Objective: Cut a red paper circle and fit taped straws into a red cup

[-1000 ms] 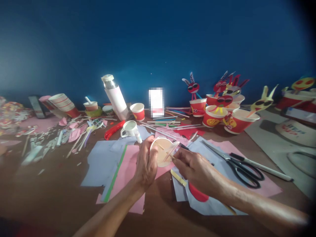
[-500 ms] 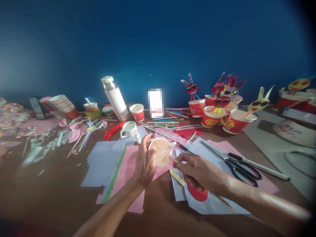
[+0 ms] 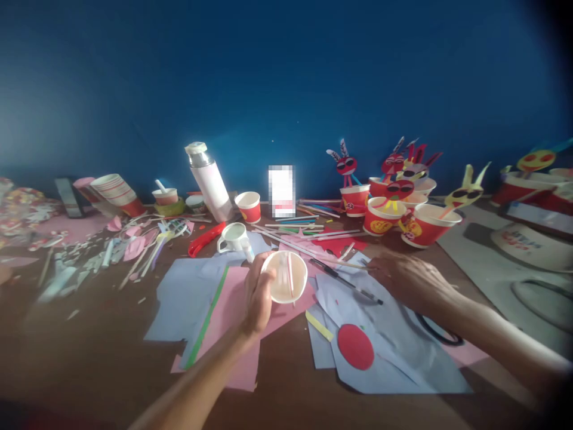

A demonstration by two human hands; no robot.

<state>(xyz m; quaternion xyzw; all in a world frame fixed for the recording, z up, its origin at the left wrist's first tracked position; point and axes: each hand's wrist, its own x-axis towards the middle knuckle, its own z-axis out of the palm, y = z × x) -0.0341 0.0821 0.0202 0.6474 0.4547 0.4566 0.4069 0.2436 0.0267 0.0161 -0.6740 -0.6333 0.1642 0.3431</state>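
My left hand (image 3: 260,295) is wrapped around a paper cup (image 3: 299,294) tilted so that its open mouth faces me. Inside the cup lie thin white and reddish strips (image 3: 290,272). To the right, my right hand (image 3: 403,279) is closed on a thin pale stick (image 3: 353,264), whose free end points left toward the cup. Under that hand and forearm, the black-handled scissors (image 3: 441,331) are mostly hidden. A black pen (image 3: 347,282) and a red paper circle (image 3: 356,346) lie on light blue paper (image 3: 403,370) between my arms.
Pink paper (image 3: 224,322) lies beneath my left hand. Behind it stand a white mug (image 3: 233,237), a red paper cup (image 3: 249,207) and a white flask (image 3: 210,185). Red cups with paper figures (image 3: 387,216) stand at back right. Paper scraps (image 3: 85,263) litter the left.
My right hand has drawn the stick out of the cup and moved right and slightly up, over the scissors. The red circle is uncovered. My left hand still grips the cup.
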